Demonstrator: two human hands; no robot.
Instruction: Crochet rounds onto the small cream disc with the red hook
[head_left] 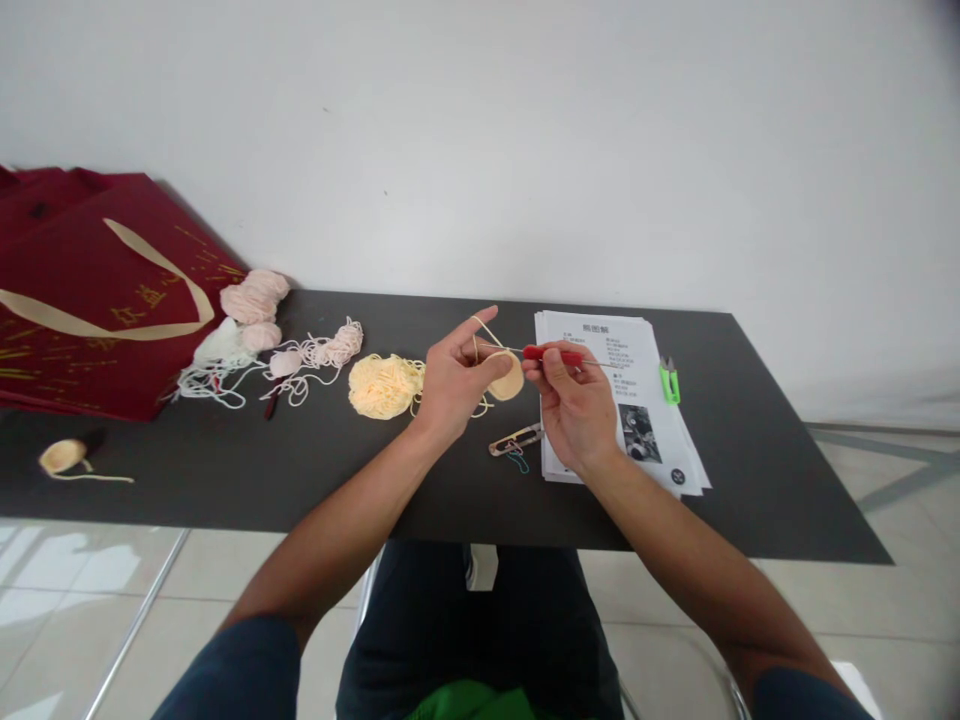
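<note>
My right hand (574,405) is closed around the red handle of a crochet hook (551,354), whose thin metal shaft points left. My left hand (461,375) pinches a small round pale-yellow crochet piece (508,378) by its edge. A strand of yellow yarn (486,326) runs over the raised left index finger and down toward the piece. The hook's tip meets the work close to the left fingertips; the exact stitch is too small to make out. Left of my left hand lies a ball of yellow yarn (384,386) on the dark table (322,470).
Printed sheets (660,455) lie under and beside my right hand, with green thread snips (669,381) on their right edge. Small folding scissors (516,440) lie nearer me. Pink yarn (255,297), a red bag (97,290) and a small yellow crocheted piece (64,457) occupy the left.
</note>
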